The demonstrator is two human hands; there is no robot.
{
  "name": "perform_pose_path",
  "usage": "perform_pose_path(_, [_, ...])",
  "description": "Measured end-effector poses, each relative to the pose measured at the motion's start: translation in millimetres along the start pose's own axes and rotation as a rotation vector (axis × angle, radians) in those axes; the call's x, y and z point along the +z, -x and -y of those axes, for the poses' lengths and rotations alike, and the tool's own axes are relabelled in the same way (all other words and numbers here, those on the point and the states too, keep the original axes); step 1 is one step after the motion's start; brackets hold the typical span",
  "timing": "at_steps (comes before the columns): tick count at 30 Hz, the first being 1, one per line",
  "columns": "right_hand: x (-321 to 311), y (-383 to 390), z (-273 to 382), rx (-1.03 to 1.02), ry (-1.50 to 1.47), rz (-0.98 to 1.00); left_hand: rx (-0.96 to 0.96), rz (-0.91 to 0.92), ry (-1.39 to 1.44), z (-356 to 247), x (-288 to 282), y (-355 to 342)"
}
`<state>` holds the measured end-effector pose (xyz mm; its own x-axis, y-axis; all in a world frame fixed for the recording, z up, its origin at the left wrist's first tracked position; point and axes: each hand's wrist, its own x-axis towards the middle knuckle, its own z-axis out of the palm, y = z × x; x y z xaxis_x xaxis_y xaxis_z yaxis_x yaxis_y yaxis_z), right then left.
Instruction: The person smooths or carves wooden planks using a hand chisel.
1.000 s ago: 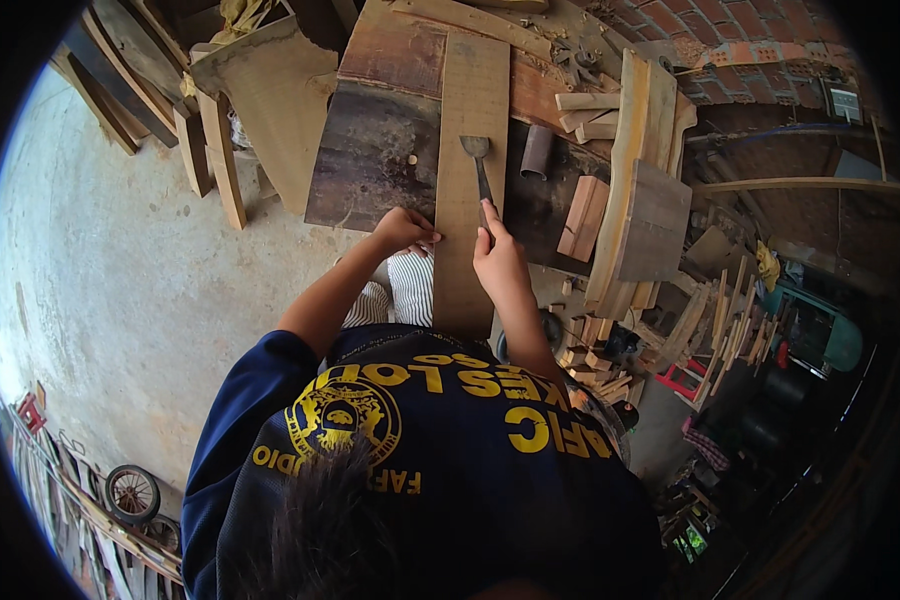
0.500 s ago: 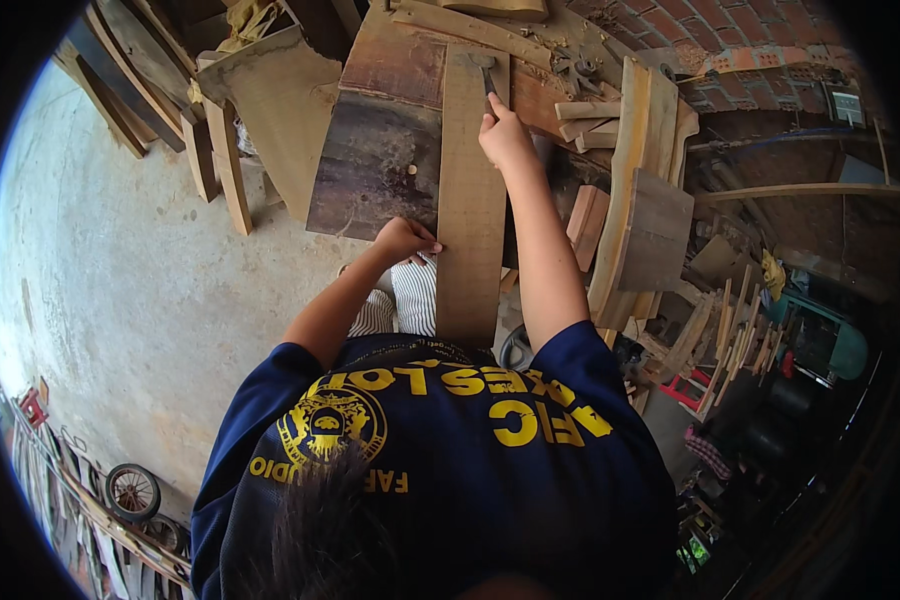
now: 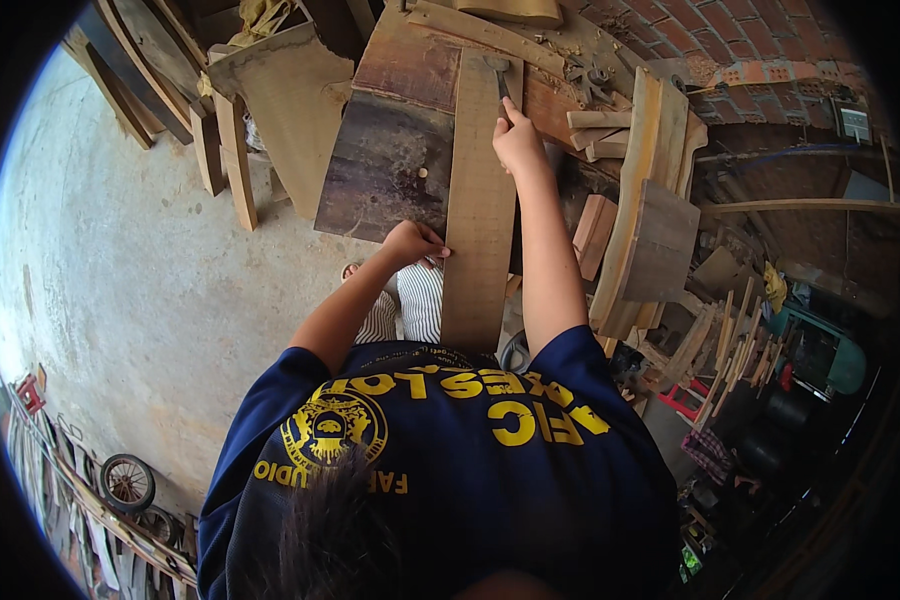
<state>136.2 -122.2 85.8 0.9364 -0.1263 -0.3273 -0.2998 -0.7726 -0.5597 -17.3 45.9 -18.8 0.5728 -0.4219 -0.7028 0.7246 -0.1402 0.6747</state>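
Right hand (image 3: 519,148): fingers wrapped round the handle of a scraper (image 3: 505,88), index finger stretched along it. Blade just past those fingertips, over the far end of a long plank (image 3: 480,200); from where I stand, can't tell whether its edge bears on the wood. Plank passes beneath the right fingers and runs back to the person's dark shirt (image 3: 450,460).

Left hand (image 3: 417,243): fingers curled, tips touching the plank's left edge, nearer the body than the right fingers. Can't tell if they pinch it or only rest there. Striped trousers (image 3: 420,303) just below them.

Ahead of the left fingers, dark top of the bench (image 3: 380,160), plank lying across it. Right of the right fingers, short offcuts (image 3: 598,120); nearer the body, a reddish block (image 3: 593,235); farther right, a pale slab (image 3: 647,130).
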Motion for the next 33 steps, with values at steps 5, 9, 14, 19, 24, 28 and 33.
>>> perform_pose_path(5, [18.8, 0.5, -6.2, -0.019, 0.006, -0.024, 0.006, 0.008, 0.006, 3.3, -2.7, 1.8])
perform_pose_path(9, [23.4, -1.8, 0.5, -0.093, 0.083, -0.099, -0.001, -0.005, 0.014, 5.7, -2.6, 1.6])
perform_pose_path(14, [13.4, -9.5, 8.3, -0.001, 0.018, -0.030, 0.008, -0.003, 0.024, 7.7, -3.3, -7.3])
perform_pose_path(19, [26.2, 41.5, -3.4, -0.025, 0.134, -0.032, -0.091, 0.004, -0.082, 8.5, -10.5, -5.4])
perform_pose_path(24, [45.1, 138.2, -70.3, -0.028, -0.225, 0.031, -0.048, 0.019, -0.098, 9.5, -7.8, -6.9])
perform_pose_path(28, [34.8, 232.0, -81.6, 0.082, -0.207, 0.112, -0.047, 0.028, -0.064, 20.5, -11.1, -12.1])
perform_pose_path(33, [15.9, 309.0, -131.5, 0.108, -0.047, 0.228, -0.010, 0.049, -0.057, 13.7, -8.3, -7.8])
